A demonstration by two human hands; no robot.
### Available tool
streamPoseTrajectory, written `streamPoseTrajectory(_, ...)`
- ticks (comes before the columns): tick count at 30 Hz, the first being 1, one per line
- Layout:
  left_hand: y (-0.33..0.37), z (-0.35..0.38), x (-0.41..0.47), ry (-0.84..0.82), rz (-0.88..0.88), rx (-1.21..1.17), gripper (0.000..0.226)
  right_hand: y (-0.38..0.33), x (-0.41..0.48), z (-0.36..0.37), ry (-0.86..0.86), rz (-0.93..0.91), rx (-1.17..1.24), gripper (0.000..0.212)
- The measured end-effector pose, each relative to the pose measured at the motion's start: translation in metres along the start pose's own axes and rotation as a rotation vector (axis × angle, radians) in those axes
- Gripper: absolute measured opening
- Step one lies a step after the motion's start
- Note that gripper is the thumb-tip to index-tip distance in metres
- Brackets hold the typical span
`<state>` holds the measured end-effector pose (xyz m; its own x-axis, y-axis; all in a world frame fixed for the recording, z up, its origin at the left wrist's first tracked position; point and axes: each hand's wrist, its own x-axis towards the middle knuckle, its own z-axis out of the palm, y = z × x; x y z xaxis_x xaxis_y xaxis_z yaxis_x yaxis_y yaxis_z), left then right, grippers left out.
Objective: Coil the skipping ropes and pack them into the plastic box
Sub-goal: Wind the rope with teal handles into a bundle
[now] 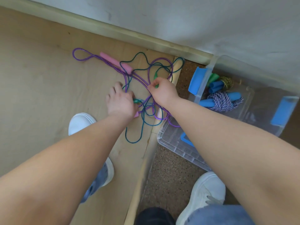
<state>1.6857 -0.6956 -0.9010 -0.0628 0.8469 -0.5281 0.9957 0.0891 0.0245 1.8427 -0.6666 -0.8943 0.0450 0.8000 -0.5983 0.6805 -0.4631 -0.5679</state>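
Observation:
A purple rope (81, 51) with pink handles (116, 63) and a teal rope (134, 140) with green handles lie tangled on a low wooden platform (40, 78). My left hand (121, 101) presses down on the tangle, its fingers closed around a bundle of teal rope, with a pink handle end showing under the palm. My right hand (162, 91) pinches a green handle (156, 78) and strands of rope. The clear plastic box (243, 109) with blue clips stands on the right; inside are a coiled purple-white rope (222, 103) with blue handles and a gold rope (227, 82).
The box's clear lid (175, 142) lies on the speckled floor in front of the box, partly under my right arm. My white shoes (81, 122) stand on the platform and on the floor. A wall with a skirting board (113, 31) runs behind.

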Motion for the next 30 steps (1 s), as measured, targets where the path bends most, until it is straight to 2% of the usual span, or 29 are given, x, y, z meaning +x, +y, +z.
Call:
streamPoseTrajectory(3,0.011,-0.013,-0.015,0.136,0.06,-0.006,0.032,0.004,-0.018,-0.009,0.012,0.009,0.093,0.017)
streamPoseTrajectory(7,0.014,-0.03,-0.032,0.15,0.144,-0.107,0.034,-0.004,-0.045,-0.025,0.0,0.034,0.187,0.021)
streamPoseTrajectory(10,0.02,-0.049,-0.047,0.181,0.188,-0.189,0.028,-0.013,-0.067,-0.039,-0.101,0.03,0.274,0.024)
streamPoseTrajectory(13,0.027,-0.069,-0.065,0.165,0.271,-0.275,0.027,-0.022,-0.09,-0.054,-0.141,-0.028,0.214,0.025)
streamPoseTrajectory(15,0.029,-0.083,-0.078,0.178,0.3,-0.322,0.027,-0.028,-0.107,-0.067,-0.087,-0.079,0.148,0.018)
streamPoseTrajectory(19,0.031,-0.108,-0.101,0.18,0.333,-0.409,0.026,-0.038,-0.14,-0.091,0.02,-0.154,0.092,0.024)
streamPoseTrajectory(26,0.042,-0.144,-0.144,0.248,0.415,-0.38,0.034,-0.041,-0.193,-0.115,0.277,-0.087,0.238,0.033)
streamPoseTrajectory(30,0.047,-0.152,-0.171,0.183,0.411,-0.398,0.05,-0.041,-0.219,-0.13,0.326,-0.083,0.294,0.028)
